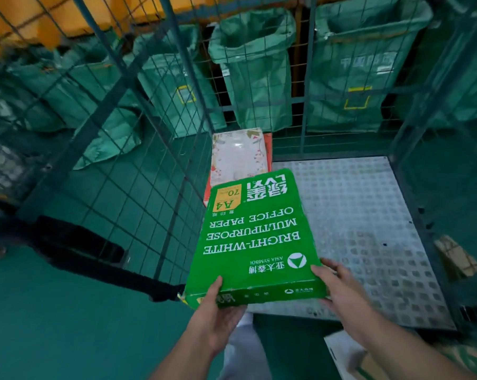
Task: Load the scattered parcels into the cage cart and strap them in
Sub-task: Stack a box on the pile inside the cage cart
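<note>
A green box of office paper [255,237] is held over the left front of the cage cart's metal floor [368,220]. My left hand [215,311] grips its near left corner, thumb on top. My right hand [338,286] holds the near right corner, fingers wrapped round the edge. Beyond the green box lies a flat white parcel with a flower print [238,157] at the cart's back left, on top of an orange one. The cart's mesh wall [138,149] stands on the left.
Green mail sacks [255,78] hang behind the cart's back mesh. A black strap [75,248] hangs along the left mesh. A brown parcel [456,256] lies outside at the right, and a white box [349,352] sits on the green floor near my right arm.
</note>
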The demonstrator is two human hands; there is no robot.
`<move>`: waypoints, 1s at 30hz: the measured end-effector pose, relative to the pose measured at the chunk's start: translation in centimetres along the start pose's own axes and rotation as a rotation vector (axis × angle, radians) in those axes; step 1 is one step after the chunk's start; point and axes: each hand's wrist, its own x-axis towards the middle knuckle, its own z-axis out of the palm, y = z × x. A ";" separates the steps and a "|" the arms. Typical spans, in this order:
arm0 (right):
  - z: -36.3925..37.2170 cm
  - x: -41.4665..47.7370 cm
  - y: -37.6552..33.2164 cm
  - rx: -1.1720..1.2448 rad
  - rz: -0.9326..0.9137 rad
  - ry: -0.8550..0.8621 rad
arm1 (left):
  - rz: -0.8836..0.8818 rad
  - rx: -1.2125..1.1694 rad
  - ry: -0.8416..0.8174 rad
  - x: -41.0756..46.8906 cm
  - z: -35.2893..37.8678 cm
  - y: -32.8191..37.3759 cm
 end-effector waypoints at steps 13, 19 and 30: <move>13.5 20.6 -6.2 -0.250 0.024 0.372 | -0.098 0.115 -0.065 19.1 9.4 18.5; 17.6 31.0 -7.6 -0.285 0.121 0.395 | -0.116 0.041 -0.006 28.7 13.1 24.1; 22.4 42.6 -10.6 -0.117 0.211 0.297 | -0.088 -0.003 0.065 40.4 18.7 30.2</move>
